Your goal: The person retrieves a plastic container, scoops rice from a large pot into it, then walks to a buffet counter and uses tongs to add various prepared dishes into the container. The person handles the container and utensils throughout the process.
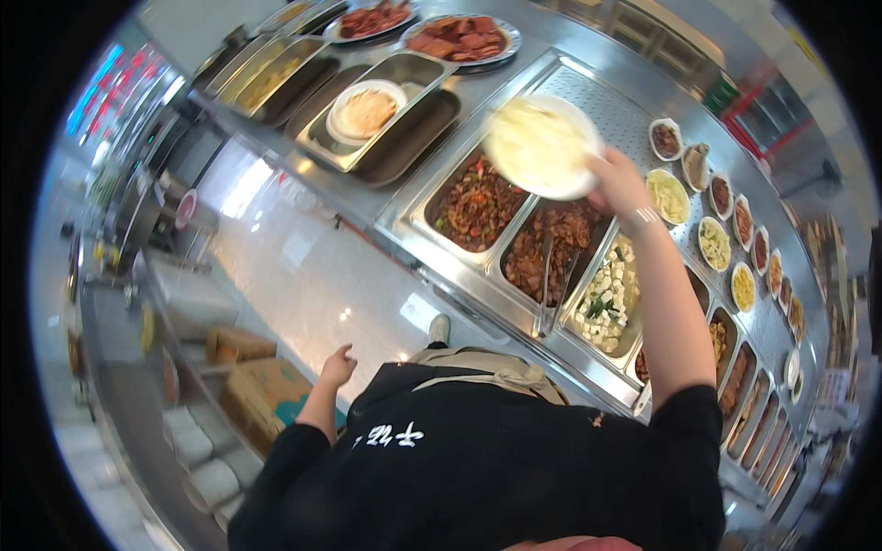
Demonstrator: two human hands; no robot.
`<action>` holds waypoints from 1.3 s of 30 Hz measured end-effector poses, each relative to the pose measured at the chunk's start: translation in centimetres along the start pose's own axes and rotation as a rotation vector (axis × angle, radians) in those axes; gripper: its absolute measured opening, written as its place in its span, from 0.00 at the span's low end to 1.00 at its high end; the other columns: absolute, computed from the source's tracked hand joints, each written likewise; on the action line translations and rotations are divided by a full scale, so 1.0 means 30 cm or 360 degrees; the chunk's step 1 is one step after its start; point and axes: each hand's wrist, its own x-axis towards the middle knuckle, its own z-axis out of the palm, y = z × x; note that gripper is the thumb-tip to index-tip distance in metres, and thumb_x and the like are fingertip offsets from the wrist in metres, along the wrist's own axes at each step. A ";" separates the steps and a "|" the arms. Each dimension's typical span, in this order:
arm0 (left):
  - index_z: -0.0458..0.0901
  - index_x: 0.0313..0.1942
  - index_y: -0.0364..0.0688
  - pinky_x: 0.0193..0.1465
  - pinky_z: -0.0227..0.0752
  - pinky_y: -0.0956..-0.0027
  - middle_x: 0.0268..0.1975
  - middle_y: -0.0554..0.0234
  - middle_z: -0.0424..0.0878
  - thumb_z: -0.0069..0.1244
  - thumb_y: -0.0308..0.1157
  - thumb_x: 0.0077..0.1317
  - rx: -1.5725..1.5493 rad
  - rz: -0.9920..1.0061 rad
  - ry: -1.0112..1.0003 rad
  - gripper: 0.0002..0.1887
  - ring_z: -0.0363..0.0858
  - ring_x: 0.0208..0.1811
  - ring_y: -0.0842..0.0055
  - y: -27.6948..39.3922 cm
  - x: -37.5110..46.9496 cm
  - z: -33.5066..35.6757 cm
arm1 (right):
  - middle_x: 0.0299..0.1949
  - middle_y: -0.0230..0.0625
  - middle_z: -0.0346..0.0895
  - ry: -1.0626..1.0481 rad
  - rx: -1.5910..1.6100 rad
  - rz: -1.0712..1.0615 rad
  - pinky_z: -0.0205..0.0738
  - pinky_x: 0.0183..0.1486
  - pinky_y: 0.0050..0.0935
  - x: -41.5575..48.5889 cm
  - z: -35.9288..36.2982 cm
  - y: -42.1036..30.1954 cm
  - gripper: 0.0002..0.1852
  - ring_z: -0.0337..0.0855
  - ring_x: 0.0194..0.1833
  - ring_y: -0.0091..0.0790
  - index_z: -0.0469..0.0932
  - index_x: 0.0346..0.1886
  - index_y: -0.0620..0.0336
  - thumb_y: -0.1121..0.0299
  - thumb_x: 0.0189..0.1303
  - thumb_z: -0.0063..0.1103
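In my right hand is the rim of a round white plate of pale yellow food, blurred so that I cannot tell what food it is. The plate hovers over the serving counter, above the back edge of the food pans. Below it are a steel pan of chopped meat with peppers and a pan of brown braised meat with metal tongs resting in it. Beside these lies a pan of white tofu cubes. My left hand hangs over the floor with nothing in it, fingers partly curled.
Several small dishes line the perforated steel shelf. Farther left stand a deep steel pan holding a white bowl, and a platter of sliced meat. Cardboard boxes sit on shelving to my left.
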 end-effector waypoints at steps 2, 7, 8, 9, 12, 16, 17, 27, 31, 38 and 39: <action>0.73 0.62 0.48 0.46 0.79 0.58 0.38 0.50 0.87 0.55 0.39 0.60 0.0035 -0.0048 -0.0015 0.28 0.86 0.41 0.58 -0.103 0.043 -0.031 | 0.38 0.40 0.83 -0.0011 -0.0143 -0.0227 0.79 0.35 0.26 0.209 0.231 -0.133 0.20 0.82 0.32 0.26 0.73 0.59 0.63 0.64 0.66 0.53; 0.69 0.64 0.37 0.36 0.77 0.63 0.32 0.53 0.85 0.53 0.35 0.61 -0.0400 -0.0105 0.0011 0.30 0.83 0.31 0.69 -0.380 0.135 -0.094 | 0.43 0.50 0.81 0.0172 -0.1100 -0.0980 0.74 0.50 0.46 0.633 0.647 -0.363 0.15 0.82 0.46 0.53 0.73 0.51 0.55 0.61 0.66 0.46; 0.68 0.64 0.36 0.36 0.77 0.63 0.34 0.53 0.86 0.53 0.34 0.61 -0.0717 -0.0237 -0.0019 0.31 0.83 0.32 0.69 -0.428 0.145 -0.113 | 0.42 0.50 0.82 0.0190 -0.1145 -0.1055 0.74 0.49 0.47 0.685 0.707 -0.379 0.14 0.82 0.45 0.53 0.73 0.50 0.54 0.60 0.66 0.47; 0.68 0.65 0.36 0.36 0.77 0.64 0.37 0.53 0.86 0.53 0.33 0.61 -0.1041 -0.0386 -0.0064 0.31 0.83 0.32 0.70 -0.450 0.160 -0.128 | 0.41 0.49 0.82 0.0194 -0.1204 -0.1119 0.74 0.48 0.48 0.740 0.763 -0.372 0.13 0.83 0.44 0.52 0.73 0.49 0.53 0.60 0.66 0.47; 0.67 0.66 0.36 0.38 0.77 0.67 0.39 0.54 0.85 0.51 0.31 0.61 -0.0288 -0.0233 -0.0097 0.31 0.82 0.32 0.72 -0.329 0.171 -0.215 | 0.38 0.48 0.83 0.0048 -0.1361 -0.1048 0.74 0.45 0.48 0.865 0.844 -0.295 0.13 0.84 0.43 0.50 0.73 0.47 0.52 0.58 0.67 0.48; 0.67 0.66 0.36 0.38 0.76 0.67 0.37 0.53 0.84 0.50 0.30 0.62 -0.0385 -0.0396 -0.0158 0.29 0.82 0.33 0.72 -0.309 0.206 -0.226 | 0.41 0.43 0.83 -0.0144 -0.1353 -0.0935 0.75 0.46 0.45 0.895 0.862 -0.262 0.18 0.83 0.45 0.49 0.73 0.52 0.51 0.51 0.66 0.53; 0.67 0.66 0.37 0.38 0.76 0.68 0.37 0.54 0.84 0.50 0.30 0.63 -0.0290 -0.0397 -0.0217 0.29 0.82 0.32 0.72 -0.269 0.221 -0.234 | 0.41 0.43 0.83 -0.0104 -0.1298 -0.0955 0.75 0.47 0.45 0.888 0.842 -0.254 0.21 0.83 0.45 0.49 0.73 0.53 0.51 0.50 0.64 0.54; 0.68 0.65 0.39 0.39 0.75 0.70 0.34 0.61 0.82 0.53 0.33 0.64 -0.0373 -0.0482 -0.0452 0.28 0.79 0.34 0.76 -0.110 0.338 -0.254 | 0.38 0.52 0.78 0.1193 0.2111 0.0184 0.79 0.30 0.38 1.000 -0.210 0.383 0.23 0.80 0.32 0.42 0.54 0.66 0.54 0.58 0.73 0.41; 0.68 0.65 0.39 0.42 0.75 0.72 0.36 0.61 0.83 0.55 0.33 0.65 -0.0191 -0.0454 -0.0520 0.28 0.80 0.37 0.78 -0.142 0.370 -0.299 | 0.50 0.56 0.73 0.1749 0.2019 0.0243 0.81 0.31 0.45 1.004 -0.445 0.483 0.27 0.81 0.32 0.49 0.47 0.71 0.45 0.68 0.72 0.37; 0.69 0.65 0.39 0.43 0.76 0.72 0.42 0.57 0.84 0.53 0.30 0.66 -0.0031 -0.0310 -0.0366 0.27 0.82 0.39 0.77 0.181 0.410 -0.443 | 0.56 0.55 0.69 0.1888 0.1898 0.0586 0.84 0.31 0.45 1.105 -0.639 0.539 0.28 0.84 0.32 0.52 0.45 0.73 0.45 0.72 0.71 0.33; 0.69 0.65 0.39 0.43 0.76 0.72 0.42 0.57 0.84 0.53 0.31 0.66 -0.0064 -0.0353 -0.0373 0.27 0.82 0.39 0.77 0.198 0.402 -0.447 | 0.56 0.55 0.70 0.1834 0.1849 0.0623 0.84 0.30 0.45 1.118 -0.643 0.544 0.27 0.84 0.30 0.52 0.46 0.73 0.47 0.72 0.72 0.33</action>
